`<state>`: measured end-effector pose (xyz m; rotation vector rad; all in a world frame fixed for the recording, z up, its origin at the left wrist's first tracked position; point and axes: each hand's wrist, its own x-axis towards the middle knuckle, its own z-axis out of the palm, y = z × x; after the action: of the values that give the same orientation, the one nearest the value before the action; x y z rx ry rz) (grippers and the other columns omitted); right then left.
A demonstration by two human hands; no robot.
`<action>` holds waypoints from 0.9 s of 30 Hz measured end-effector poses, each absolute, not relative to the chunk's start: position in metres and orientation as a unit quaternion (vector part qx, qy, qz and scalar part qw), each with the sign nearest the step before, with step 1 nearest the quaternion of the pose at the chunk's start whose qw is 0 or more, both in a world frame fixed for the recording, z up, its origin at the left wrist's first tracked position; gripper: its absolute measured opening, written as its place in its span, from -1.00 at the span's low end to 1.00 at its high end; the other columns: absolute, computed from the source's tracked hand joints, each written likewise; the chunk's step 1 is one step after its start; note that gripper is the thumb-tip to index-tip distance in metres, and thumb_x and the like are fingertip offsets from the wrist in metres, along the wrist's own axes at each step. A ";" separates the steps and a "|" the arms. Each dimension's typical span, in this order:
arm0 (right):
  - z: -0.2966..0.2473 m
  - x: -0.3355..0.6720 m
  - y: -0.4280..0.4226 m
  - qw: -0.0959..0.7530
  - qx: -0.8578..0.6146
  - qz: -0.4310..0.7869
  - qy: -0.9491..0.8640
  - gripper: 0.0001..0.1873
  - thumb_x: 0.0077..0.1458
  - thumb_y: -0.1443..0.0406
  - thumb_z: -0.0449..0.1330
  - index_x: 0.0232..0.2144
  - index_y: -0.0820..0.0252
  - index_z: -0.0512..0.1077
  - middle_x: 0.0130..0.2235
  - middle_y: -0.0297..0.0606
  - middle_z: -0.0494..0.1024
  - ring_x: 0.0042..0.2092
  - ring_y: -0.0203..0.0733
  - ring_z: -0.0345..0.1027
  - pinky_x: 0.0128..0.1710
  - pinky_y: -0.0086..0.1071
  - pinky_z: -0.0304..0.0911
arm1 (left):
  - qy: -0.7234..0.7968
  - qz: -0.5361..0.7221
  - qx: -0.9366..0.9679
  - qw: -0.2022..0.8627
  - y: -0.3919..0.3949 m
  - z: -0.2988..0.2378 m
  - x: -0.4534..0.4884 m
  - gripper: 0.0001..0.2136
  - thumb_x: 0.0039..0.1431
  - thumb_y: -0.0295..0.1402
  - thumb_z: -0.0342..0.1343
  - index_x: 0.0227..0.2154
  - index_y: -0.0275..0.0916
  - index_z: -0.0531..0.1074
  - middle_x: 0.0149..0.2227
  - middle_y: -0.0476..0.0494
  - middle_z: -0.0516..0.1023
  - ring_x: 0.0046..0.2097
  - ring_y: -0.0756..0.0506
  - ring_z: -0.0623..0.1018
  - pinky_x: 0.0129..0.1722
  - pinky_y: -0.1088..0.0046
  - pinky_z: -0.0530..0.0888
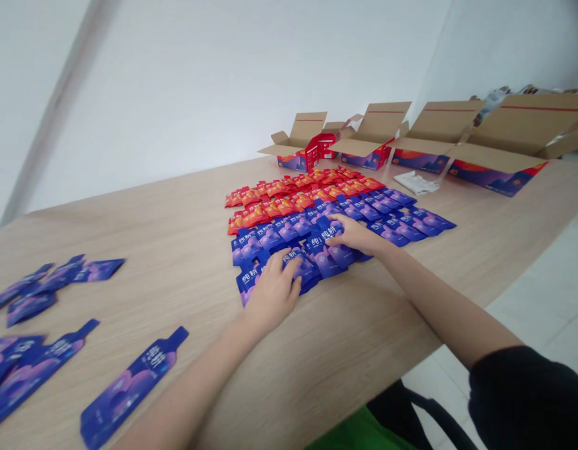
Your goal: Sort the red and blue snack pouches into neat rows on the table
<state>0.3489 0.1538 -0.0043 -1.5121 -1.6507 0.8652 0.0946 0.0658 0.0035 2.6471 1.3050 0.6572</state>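
Observation:
Rows of purple spout pouches (392,215) lie overlapped on the wooden table (186,206), with rows of orange-red pouches (289,194) behind them. My left hand (273,290) rests on the nearest purple pouches at the front left of the spread, fingers bent and apart, thumb on a pouch. My right hand (354,234) lies flat on the purple pouches in the middle, fingers stretched forward and pressing on one pouch (329,232). Neither hand has a pouch lifted.
Loose purple pouches (129,381) lie scattered at the near left. Open cardboard boxes (378,134) stand along the far edge, with a small red box (317,150) and white paper (415,182). The table edge runs at the right above a tiled floor.

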 end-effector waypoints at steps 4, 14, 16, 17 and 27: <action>-0.011 0.342 0.161 0.327 -0.581 0.318 -0.674 -0.14 -0.17 0.34 0.41 0.21 0.12 0.27 0.24 -0.07 0.32 0.24 0.02 0.21 0.25 -0.09 0.09 | 0.427 0.203 0.881 0.011 0.083 -0.012 0.118 -0.60 0.34 -0.32 -0.10 0.19 -0.34 0.24 0.25 -0.46 0.21 0.29 -0.30 0.25 0.22 0.03 0.30; -0.029 0.332 0.161 0.328 -0.537 0.183 -0.755 -0.26 -0.10 0.39 0.32 0.18 0.24 0.30 0.13 0.00 0.39 0.14 0.01 0.31 0.19 -0.08 0.18 | 0.373 0.105 0.921 -0.036 0.070 -0.033 0.137 -0.51 0.34 -0.16 -0.12 0.26 -0.22 0.19 0.31 -0.32 0.20 0.25 -0.37 0.27 0.23 -0.11 0.18; -0.036 0.331 0.157 0.334 -0.524 0.140 -0.771 -0.38 -0.02 0.38 0.25 0.14 0.26 0.34 0.13 0.01 0.36 0.18 0.01 0.25 0.21 -0.08 0.15 | 0.380 0.110 0.918 -0.036 0.071 -0.035 0.138 -0.53 0.35 -0.20 -0.14 0.26 -0.21 0.20 0.32 -0.30 0.21 0.25 -0.35 0.26 0.24 -0.10 0.17; -0.039 0.331 0.156 0.329 -0.520 0.120 -0.779 -0.45 0.03 0.37 0.21 0.11 0.25 0.37 0.15 0.02 0.33 0.20 0.02 0.22 0.22 -0.06 0.13 | 0.383 0.113 0.916 -0.036 0.071 -0.035 0.138 -0.54 0.36 -0.22 -0.15 0.26 -0.21 0.20 0.32 -0.29 0.20 0.25 -0.35 0.26 0.24 -0.09 0.17; -0.052 0.333 0.143 0.261 -0.464 0.070 -0.844 -0.53 0.22 0.39 -0.09 0.09 0.34 0.42 0.18 0.04 0.36 0.22 -0.01 0.20 0.24 -0.03 0.11 | 0.405 0.128 0.905 -0.019 0.067 -0.034 0.143 -0.53 0.33 -0.27 -0.13 0.23 -0.36 0.22 0.28 -0.27 0.28 0.22 -0.33 0.28 0.25 -0.02 0.19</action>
<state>0.3328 0.1425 -0.0520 -1.2568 -2.2841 0.1888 0.1431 0.0669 -0.0339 2.8784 1.2862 0.4064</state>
